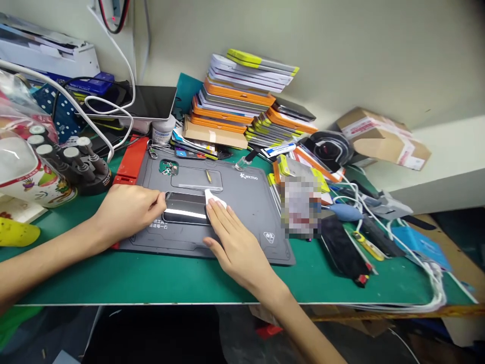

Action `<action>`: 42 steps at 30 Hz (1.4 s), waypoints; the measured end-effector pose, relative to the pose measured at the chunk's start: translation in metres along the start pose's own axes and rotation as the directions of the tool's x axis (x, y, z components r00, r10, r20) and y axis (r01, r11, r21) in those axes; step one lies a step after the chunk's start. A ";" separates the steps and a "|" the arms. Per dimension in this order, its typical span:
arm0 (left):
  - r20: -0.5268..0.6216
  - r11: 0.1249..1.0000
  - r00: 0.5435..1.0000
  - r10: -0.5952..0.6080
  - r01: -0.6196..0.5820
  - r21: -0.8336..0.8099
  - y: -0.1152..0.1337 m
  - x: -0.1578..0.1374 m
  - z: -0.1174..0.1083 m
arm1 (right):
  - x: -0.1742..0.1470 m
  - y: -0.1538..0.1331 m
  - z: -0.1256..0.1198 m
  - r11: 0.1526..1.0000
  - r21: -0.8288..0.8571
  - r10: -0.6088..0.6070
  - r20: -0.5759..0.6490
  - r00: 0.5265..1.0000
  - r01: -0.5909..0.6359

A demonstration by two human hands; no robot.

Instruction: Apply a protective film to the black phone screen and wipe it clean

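A smartphone [185, 202] lies lengthwise on the grey work mat [242, 212], its dark glossy face up with a bright reflection across it. At its left end my left hand [127, 215] is closed, thumb and curled fingers against the phone's edge. My right hand [237, 242] lies over the phone's right end, fingers stretched and together, pressing a white wipe [209, 195] onto the glass. Most of the wipe and that end of the phone are hidden under the fingers. Just beyond, a small gold-coloured piece [208, 175] rests on the mat.
Stacked flat boxes [235, 96] stand against the wall. To the left are a rack of grey-capped bottles [89, 169] and a patterned tub [34, 177]. White cables, a blue air blower [345, 211] and a black pouch [343, 247] lie right. A cardboard box [379, 136] sits behind.
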State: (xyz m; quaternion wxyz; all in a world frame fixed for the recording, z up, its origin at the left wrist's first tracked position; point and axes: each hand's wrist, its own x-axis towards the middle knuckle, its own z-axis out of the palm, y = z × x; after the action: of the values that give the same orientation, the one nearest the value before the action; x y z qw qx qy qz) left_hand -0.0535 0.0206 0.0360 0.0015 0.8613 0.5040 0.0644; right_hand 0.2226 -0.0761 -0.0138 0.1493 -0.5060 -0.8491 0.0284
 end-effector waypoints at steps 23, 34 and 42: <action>0.032 0.999 0.999 0.017 -0.018 0.032 0.001 -0.002 0.000 | 0.010 -0.017 0.000 0.997 -0.013 -0.070 0.023 0.997 0.070; 0.012 0.999 0.999 0.032 -0.032 0.008 0.000 -0.003 0.000 | 0.008 -0.032 0.004 0.995 -0.049 -0.084 0.000 0.996 0.084; -0.014 0.999 0.999 0.034 -0.034 -0.003 -0.002 0.000 0.002 | -0.001 -0.006 0.003 0.997 -0.066 0.024 -0.030 0.999 -0.026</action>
State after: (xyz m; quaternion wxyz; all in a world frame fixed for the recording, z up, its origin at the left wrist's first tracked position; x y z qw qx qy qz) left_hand -0.0552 0.0216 0.0335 -0.0015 0.8692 0.4893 0.0714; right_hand 0.2169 -0.0797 -0.0156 0.1446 -0.5217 -0.8408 -0.0054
